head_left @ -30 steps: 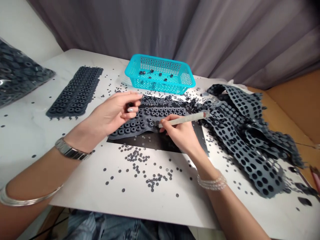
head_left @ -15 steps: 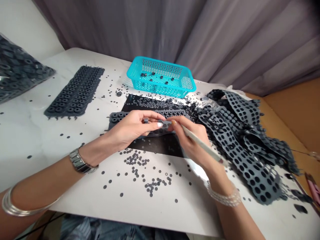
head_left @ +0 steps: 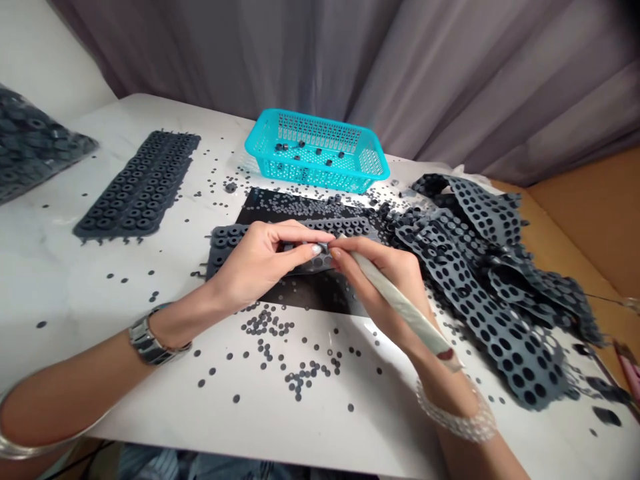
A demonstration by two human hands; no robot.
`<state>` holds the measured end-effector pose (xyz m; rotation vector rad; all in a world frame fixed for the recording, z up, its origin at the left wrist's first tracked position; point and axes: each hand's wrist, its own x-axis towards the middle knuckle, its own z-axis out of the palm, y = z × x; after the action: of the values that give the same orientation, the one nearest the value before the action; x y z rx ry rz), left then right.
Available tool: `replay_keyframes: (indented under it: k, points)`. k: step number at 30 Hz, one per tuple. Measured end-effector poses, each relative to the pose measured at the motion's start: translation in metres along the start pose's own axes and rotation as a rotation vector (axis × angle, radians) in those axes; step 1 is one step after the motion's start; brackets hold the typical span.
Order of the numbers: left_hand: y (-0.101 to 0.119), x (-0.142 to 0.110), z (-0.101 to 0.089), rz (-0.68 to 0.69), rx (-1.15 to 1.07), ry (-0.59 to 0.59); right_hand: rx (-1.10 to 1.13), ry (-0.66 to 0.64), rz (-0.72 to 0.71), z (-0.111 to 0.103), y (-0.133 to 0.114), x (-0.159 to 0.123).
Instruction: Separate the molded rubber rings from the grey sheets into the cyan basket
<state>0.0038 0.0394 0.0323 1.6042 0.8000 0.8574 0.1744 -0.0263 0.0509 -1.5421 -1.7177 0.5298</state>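
My left hand [head_left: 260, 260] pinches a small grey rubber piece [head_left: 323, 247] between thumb and forefinger, over a dark rubber sheet of moulded rings [head_left: 225, 237]. Whether that piece is still joined to the sheet is hidden by the fingers. In my right hand [head_left: 390, 277] lies a pale, flat-handled tool [head_left: 400, 303], its rear end pointing back over the wrist. The right fingertips meet the left ones at the piece and cover the tool's tip. Beneath the sheet is a black mat [head_left: 335, 297].
Beyond the mat stands a turquoise basket [head_left: 320, 179] with several small dark pieces inside. Another ringed sheet [head_left: 140, 187] lies left, near a bag of dark parts [head_left: 35, 143]. Punched rubber sheets [head_left: 480, 307] are heaped right. Small dark discs [head_left: 267, 321] litter the white table [head_left: 165, 413].
My fingertips have come closer together over the piece. The tool has turned in my right hand, showing more of its broad handle. The whole view has shifted slightly.
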Motion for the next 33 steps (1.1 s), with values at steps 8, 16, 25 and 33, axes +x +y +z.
replay_keyframes:
  k: [8,16,25,33]
  points:
    - [0.0009,-0.0002,0.0023,0.09,0.171,0.021,-0.048,-0.015,-0.029,0.0001,-0.0045,-0.0014]
    - [0.0003,-0.0024,0.0059,0.124,0.245,0.044,-0.108,-0.038,-0.057,-0.0005,-0.0014,-0.0016]
    - [0.0028,-0.0033,0.0061,0.076,0.197,0.004,-0.122,0.014,-0.042,-0.0005,-0.004,-0.0016]
    - [0.0011,-0.0017,0.0049,0.023,0.133,0.003,-0.159,0.045,-0.097,0.0025,0.0006,-0.0014]
